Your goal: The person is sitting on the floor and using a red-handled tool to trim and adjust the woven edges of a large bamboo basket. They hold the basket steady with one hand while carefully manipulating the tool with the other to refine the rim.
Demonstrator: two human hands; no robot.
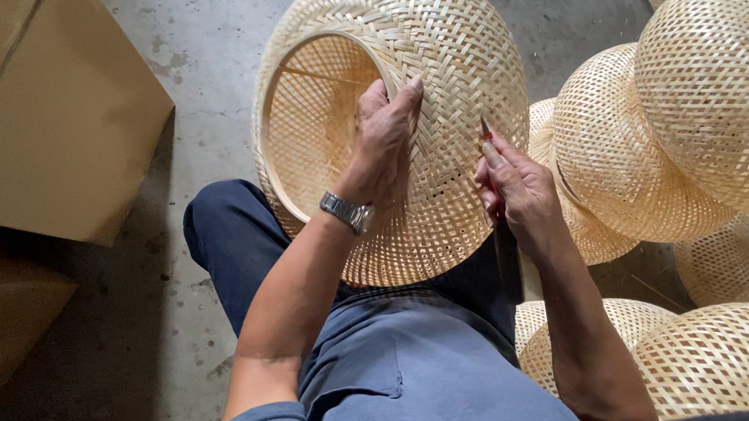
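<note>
Both hands work: left [386,137] flat on domed woven basket [434,79], right [517,182] gripping red tool [486,133].

- Woven bamboo lampshade [434,79]: pale, dome-shaped, open lattice weave, lying tilted on its side across the person's lap, its round opening with a smooth hoop rim facing left.
- Red-handled tool [486,133]: thin and pointed, upright, its tip at the lampshade's right flank, just beside the weave; the lower part is hidden, so its kind cannot be told.
</note>
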